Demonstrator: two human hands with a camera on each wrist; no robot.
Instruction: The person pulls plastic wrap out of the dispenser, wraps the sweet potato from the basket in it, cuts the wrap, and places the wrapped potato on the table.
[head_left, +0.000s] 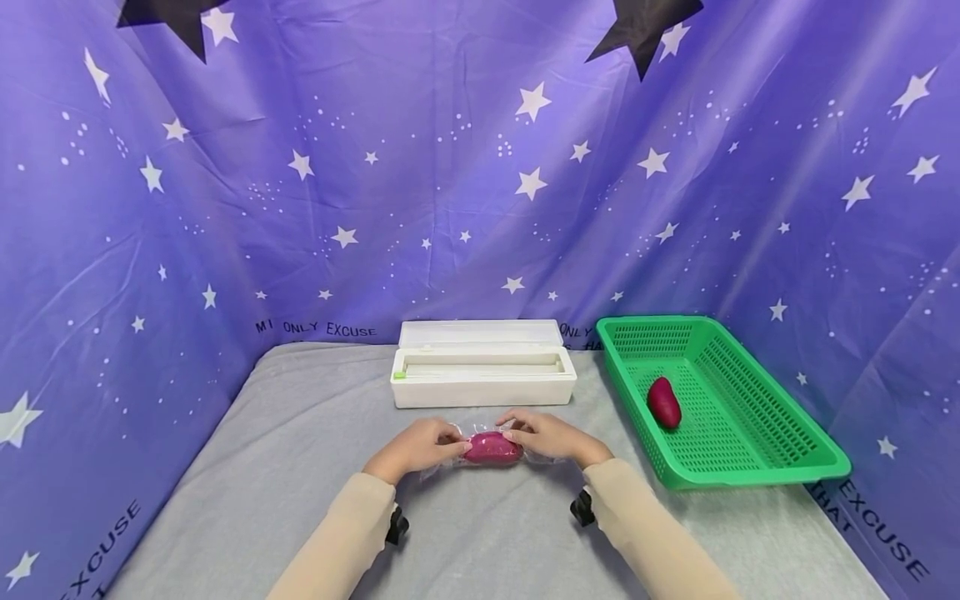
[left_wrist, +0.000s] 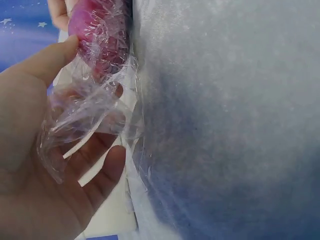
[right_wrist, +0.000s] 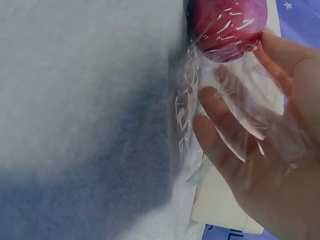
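An oblong magenta-red fruit, mango-like in shape (head_left: 492,448), lies near the middle of the grey cloth, wrapped in clear cling film. At its left end the left hand (head_left: 420,448) holds it, thumb tip against the wrapped skin. The right hand (head_left: 553,435) grips the other end, thumb on the near side. Loose film (left_wrist: 85,107) hangs over the left palm and fingers in the left wrist view. More crumpled film (right_wrist: 250,100) trails from the fruit (right_wrist: 227,27) across the right fingers. The film partly veils the fingertips on both sides.
Behind the hands stands a white cling film dispenser box (head_left: 483,392) with its clear lid (head_left: 480,333) raised. To the right, a green plastic basket (head_left: 750,479) contains another red fruit (head_left: 663,403). A purple star-printed curtain (head_left: 450,167) borders the cloth-covered table (head_left: 300,400).
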